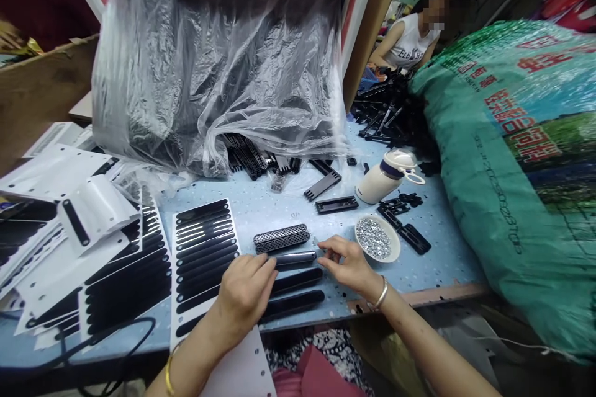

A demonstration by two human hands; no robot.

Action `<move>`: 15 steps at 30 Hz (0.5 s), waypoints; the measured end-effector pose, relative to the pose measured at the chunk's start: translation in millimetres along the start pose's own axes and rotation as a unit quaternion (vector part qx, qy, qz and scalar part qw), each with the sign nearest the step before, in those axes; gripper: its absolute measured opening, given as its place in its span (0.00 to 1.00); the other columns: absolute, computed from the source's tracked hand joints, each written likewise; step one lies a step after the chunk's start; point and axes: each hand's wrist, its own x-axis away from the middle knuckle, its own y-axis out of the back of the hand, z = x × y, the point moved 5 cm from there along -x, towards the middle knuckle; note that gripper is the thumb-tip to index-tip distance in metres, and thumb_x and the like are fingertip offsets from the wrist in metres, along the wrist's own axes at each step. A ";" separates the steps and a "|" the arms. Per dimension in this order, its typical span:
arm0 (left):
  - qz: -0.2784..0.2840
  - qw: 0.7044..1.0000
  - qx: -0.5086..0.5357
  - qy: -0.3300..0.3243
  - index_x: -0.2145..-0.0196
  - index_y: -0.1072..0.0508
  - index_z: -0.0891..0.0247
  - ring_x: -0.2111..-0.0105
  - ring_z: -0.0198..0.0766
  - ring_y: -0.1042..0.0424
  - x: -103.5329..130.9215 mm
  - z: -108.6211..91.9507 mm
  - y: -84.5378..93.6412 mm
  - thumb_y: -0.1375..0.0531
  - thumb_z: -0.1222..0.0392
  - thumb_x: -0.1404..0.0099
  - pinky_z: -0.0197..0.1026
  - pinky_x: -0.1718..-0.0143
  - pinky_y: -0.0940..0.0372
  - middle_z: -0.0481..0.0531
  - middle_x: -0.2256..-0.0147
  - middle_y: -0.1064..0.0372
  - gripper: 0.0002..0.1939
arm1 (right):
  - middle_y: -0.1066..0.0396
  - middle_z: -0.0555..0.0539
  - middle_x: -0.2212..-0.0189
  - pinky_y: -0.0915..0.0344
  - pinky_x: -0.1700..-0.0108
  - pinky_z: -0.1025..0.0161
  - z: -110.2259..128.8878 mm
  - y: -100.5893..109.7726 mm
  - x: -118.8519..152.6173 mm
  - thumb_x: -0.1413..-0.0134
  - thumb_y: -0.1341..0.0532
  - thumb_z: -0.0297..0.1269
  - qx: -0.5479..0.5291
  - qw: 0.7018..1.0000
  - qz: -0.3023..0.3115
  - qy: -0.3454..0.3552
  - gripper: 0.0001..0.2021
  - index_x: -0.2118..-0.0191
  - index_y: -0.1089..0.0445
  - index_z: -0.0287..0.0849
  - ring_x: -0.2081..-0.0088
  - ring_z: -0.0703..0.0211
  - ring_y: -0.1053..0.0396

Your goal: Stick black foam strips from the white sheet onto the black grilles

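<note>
My left hand (pixel 246 288) is closed at the left end of a glossy black strip (pixel 295 258); its fingertips rest on that end. At the strip's right end is my right hand (pixel 347 263), fingers curled and thumb near the index finger; anything between them is too small to make out. Two more black strips (pixel 298 281) (pixel 298 304) lie below, partly behind my left hand. Just above sits a patterned black piece (pixel 282 238). A white bowl (pixel 395 247) of small metal parts stands right of my right hand. A sheet of black strips (pixel 205 260) lies to the left.
A white bottle (pixel 379 178) stands behind the bowl. Plastic sheeting (pixel 223 74) covers black parts at the back. Stacked sheets (pixel 125 279) and a cable (pixel 139 322) lie left. A large green sack (pixel 503 155) bulges at right. Another person (pixel 412 43) sits beyond.
</note>
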 end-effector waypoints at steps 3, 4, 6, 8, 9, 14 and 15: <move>0.052 0.998 0.039 -0.018 0.61 0.29 0.66 0.67 0.44 0.29 -18.0 -7.9 -15.1 0.46 0.72 0.37 0.47 0.66 0.31 0.58 0.67 0.27 0.09 | 0.29 0.48 0.72 0.33 0.73 0.65 1.2 -3.5 -2.2 0.54 0.34 0.31 0.014 1.000 0.016 -0.002 0.12 0.60 0.27 0.40 0.74 0.61 0.31; 0.072 0.996 0.048 -0.017 0.63 0.29 0.66 0.68 0.44 0.29 -22.2 -8.6 -21.5 0.47 0.72 0.37 0.47 0.67 0.31 0.57 0.69 0.28 0.09 | 0.29 0.48 0.71 0.33 0.71 0.64 1.9 -4.9 -3.3 0.55 0.33 0.32 0.021 1.000 0.021 -0.002 0.13 0.59 0.27 0.40 0.72 0.60 0.30; 0.102 0.993 0.057 -0.016 0.65 0.29 0.66 0.69 0.44 0.30 -26.9 -8.4 -32.4 0.47 0.72 0.39 0.47 0.68 0.31 0.57 0.71 0.29 0.08 | 0.27 0.47 0.70 0.32 0.69 0.64 3.1 -7.6 -6.2 0.56 0.32 0.32 0.031 0.999 0.031 -0.001 0.14 0.60 0.27 0.40 0.70 0.59 0.30; 0.121 0.991 0.055 -0.014 0.65 0.30 0.67 0.70 0.45 0.30 -27.3 -7.3 -39.4 0.47 0.72 0.40 0.48 0.69 0.30 0.57 0.71 0.30 0.08 | 0.27 0.48 0.70 0.33 0.69 0.64 3.6 -10.8 -9.9 0.57 0.31 0.33 0.030 0.999 0.044 0.000 0.13 0.61 0.26 0.40 0.71 0.60 0.30; 0.128 0.990 0.053 -0.010 0.64 0.30 0.67 0.69 0.45 0.29 -26.4 -6.3 -41.6 0.47 0.72 0.40 0.48 0.69 0.30 0.57 0.71 0.29 0.09 | 0.27 0.48 0.71 0.33 0.70 0.64 3.6 -12.3 -12.0 0.58 0.30 0.34 0.026 0.998 0.050 0.000 0.13 0.62 0.26 0.40 0.71 0.60 0.30; 0.124 0.990 0.064 -0.009 0.60 0.30 0.67 0.69 0.45 0.26 -20.2 -2.4 -45.8 0.50 0.74 0.38 0.46 0.69 0.28 0.57 0.70 0.28 0.13 | 0.26 0.48 0.73 0.35 0.70 0.65 2.0 -18.3 -22.3 0.56 0.30 0.37 -0.011 0.999 0.052 0.001 0.10 0.66 0.25 0.39 0.72 0.61 0.31; 0.118 0.991 0.069 -0.012 0.59 0.30 0.67 0.69 0.44 0.26 -19.2 -1.6 -46.3 0.51 0.74 0.37 0.46 0.69 0.28 0.57 0.69 0.27 0.14 | 0.27 0.48 0.73 0.35 0.70 0.65 1.5 -19.8 -23.7 0.55 0.31 0.37 -0.019 0.998 0.055 0.003 0.09 0.67 0.25 0.39 0.72 0.61 0.31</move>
